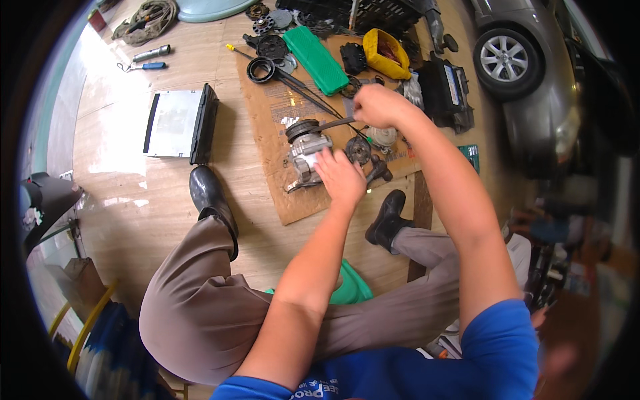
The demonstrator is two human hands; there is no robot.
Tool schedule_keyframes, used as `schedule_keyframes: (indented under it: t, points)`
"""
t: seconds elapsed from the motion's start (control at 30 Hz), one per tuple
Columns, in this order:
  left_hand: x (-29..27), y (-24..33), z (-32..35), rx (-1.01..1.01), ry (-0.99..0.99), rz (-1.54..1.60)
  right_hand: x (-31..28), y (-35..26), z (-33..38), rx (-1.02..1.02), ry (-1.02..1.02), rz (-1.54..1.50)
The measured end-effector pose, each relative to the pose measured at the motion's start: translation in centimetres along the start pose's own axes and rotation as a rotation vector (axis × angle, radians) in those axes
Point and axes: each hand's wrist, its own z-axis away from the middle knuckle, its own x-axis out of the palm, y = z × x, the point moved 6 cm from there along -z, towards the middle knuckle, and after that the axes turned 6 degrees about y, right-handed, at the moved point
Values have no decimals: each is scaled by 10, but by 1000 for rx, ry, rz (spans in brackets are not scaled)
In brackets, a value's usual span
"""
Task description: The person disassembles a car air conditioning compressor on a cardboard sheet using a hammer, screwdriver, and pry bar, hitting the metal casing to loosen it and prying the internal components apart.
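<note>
A silver car air-conditioning compressor (306,157) with a black grooved pulley (303,129) lies on the brown cardboard sheet (287,203) in front of me. My left hand (341,179) rests on the compressor's right side, fingers stretched out over the housing and thumb apart. My right hand (381,107) is closed on one end of a dark flat strip (337,123), which looks like a belt and runs across to the pulley. How the strip meets the pulley is too small to tell. A round pulley part (358,151) and a dark metal piece (380,169) lie just right of the left hand.
Beyond the hands lie a green case (317,61), a yellow cut-open container (387,55), a black ring (261,69) and a black battery (448,93). A white-topped box (175,124) and flashlight (152,53) are left. A grey car (533,80) stands right.
</note>
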Motion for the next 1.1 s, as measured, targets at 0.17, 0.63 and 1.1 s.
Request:
schedule_keyframes:
  t: [0.17, 0.63, 1.1]
  points:
    - [-35, 22, -65, 380, 331, 165, -18, -12, -13, 112, 225, -123]
    - [-11, 70, -144, 478, -377, -117, 354, 103, 130, 1090, 301, -1104]
    - [-2, 86, -136, 442, -379, -95, 405, 111, 127, 1337, 405, -1102]
